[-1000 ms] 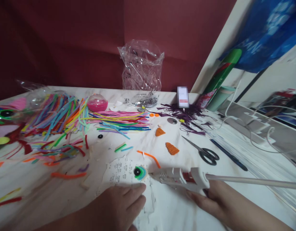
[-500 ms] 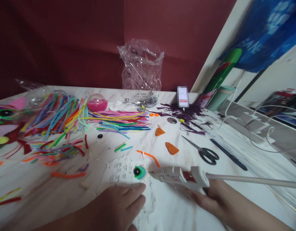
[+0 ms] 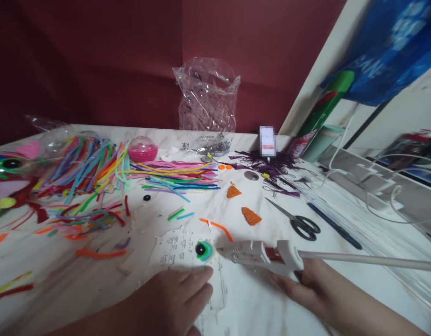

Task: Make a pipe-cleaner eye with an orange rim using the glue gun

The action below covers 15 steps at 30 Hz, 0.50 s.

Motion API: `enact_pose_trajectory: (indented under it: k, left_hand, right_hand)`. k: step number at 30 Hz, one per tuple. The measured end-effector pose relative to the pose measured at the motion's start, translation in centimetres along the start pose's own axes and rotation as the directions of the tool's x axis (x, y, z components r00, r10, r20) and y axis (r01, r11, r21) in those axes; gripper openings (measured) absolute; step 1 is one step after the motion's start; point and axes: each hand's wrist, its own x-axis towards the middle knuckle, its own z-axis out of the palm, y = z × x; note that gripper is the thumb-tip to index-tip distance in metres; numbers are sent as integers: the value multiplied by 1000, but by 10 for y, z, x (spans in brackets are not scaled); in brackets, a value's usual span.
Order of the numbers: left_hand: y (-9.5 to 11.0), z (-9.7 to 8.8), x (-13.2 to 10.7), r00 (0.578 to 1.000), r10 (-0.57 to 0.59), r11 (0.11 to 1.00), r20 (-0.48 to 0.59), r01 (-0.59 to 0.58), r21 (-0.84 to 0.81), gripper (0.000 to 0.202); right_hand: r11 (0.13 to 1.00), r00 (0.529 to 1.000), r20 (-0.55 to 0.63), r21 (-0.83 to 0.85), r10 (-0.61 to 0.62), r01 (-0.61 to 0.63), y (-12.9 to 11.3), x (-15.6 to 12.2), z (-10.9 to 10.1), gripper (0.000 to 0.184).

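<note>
Head view: your right hand (image 3: 308, 285) is closed around a glue gun (image 3: 255, 253), its nozzle turned toward the space just beyond your left hand (image 3: 176, 296), and a glue stick (image 3: 358, 257) runs out of its back, past your right forearm. Your left hand lies low with its fingers bent and close together; you cannot tell from here whether it pinches anything. The small eye (image 3: 201, 251), a black disc with green and blue bands, sits just beyond your left fingertips and to the left of your right hand, right by the nozzle tip; whether nozzle or fingers touch its pale edge is too fine to tell. Under the eye, and reaching out past your left knuckles, is a sheet of paper (image 3: 169, 254) with writing on it. Farther ahead of your left hand lies a bent orange strip (image 3: 220, 227). Beyond your right hand are the scissors (image 3: 295, 220), with a dark pen (image 3: 334, 225) to their right, and an orange scrap (image 3: 251, 216) to their left.
</note>
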Motion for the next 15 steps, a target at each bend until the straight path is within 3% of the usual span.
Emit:
enact_pose_trajectory:
  k: [6,15]
  left_hand:
    - [2,-5,3,1000,0,1000,25,0,0,56]
    - [1,-5,2,1000,-1,1000,-1,1,-1,48]
  right_hand:
    - [998,999,23,55,-34,32,-10,-5,-5,20]
    - [998,997,-45,-16,-66,65,0,1,1,25]
